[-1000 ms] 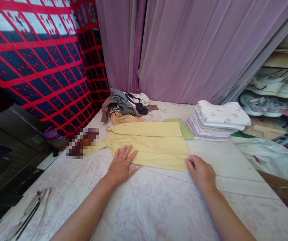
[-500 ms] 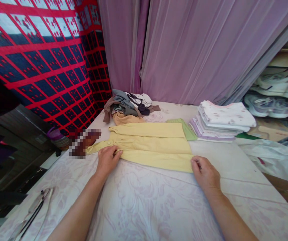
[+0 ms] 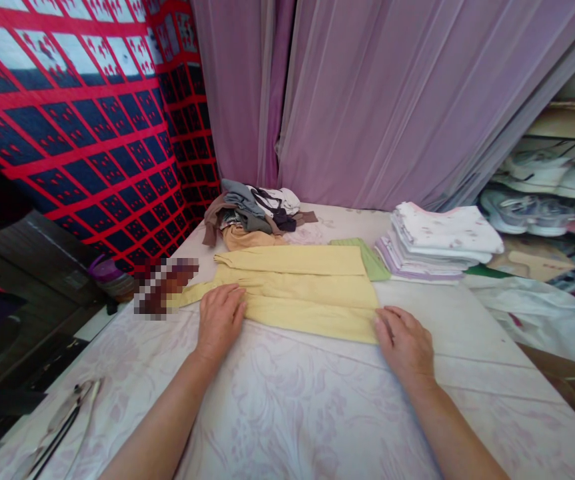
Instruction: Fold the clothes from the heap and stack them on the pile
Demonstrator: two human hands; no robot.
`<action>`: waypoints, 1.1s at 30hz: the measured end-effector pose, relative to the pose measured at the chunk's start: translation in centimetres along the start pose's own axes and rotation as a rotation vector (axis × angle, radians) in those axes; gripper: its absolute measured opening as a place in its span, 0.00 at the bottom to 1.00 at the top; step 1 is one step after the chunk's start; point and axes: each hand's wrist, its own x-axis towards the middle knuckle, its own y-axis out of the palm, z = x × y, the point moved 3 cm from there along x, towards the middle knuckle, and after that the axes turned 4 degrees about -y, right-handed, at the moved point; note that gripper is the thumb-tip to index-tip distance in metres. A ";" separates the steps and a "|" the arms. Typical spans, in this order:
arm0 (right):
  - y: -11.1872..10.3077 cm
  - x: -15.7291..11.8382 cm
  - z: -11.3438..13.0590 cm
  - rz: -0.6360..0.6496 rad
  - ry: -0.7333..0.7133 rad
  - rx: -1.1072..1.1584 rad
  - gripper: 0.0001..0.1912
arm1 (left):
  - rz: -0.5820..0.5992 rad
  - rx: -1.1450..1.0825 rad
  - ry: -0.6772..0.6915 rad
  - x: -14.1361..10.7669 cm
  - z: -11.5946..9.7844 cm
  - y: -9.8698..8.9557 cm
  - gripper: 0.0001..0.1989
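Observation:
A yellow garment (image 3: 297,290) lies on the bed, its long sides folded inward into a flat strip. Its narrow left end reaches toward a blurred-out patch. My left hand (image 3: 222,313) rests palm down on the garment's near left part, fingers stretched out over the cloth. At the right end, my right hand (image 3: 407,343) touches the near corner with its fingertips, a gap showing between thumb and fingers. Behind the yellow cloth, a green folded piece (image 3: 375,260) is partly covered.
A stack of folded white and lilac clothes (image 3: 440,230) stands at the back right. A jumbled clothes pile (image 3: 247,213) lies at the back left. Glasses (image 3: 65,420) lie at the bed's left edge. Beyond the right edge are shoes (image 3: 527,210) on a rack.
My left hand has flattened and now covers more of the garment near its left end. My right hand's fingers have loosened at the right corner. The view has shifted slightly.

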 end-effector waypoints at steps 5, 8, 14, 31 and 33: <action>0.4 0.3 5.9 0.237 -0.276 0.149 0.24 | 0.300 -0.044 0.365 -1.2 -3.1 1.6 0.26; 1.4 0.1 9.0 0.516 -0.378 0.202 0.28 | 0.436 -0.025 0.345 -1.6 -3.3 2.5 0.31; 1.6 -0.4 7.0 0.628 -0.287 0.140 0.30 | 0.466 -0.020 0.242 -1.5 -2.8 2.6 0.32; 1.9 -1.5 4.3 0.477 -0.199 0.082 0.28 | 0.335 0.422 -0.252 2.6 8.4 -3.7 0.17; 1.9 -1.5 4.3 0.474 -0.199 0.085 0.28 | 0.381 0.432 -0.262 3.2 8.7 -3.9 0.14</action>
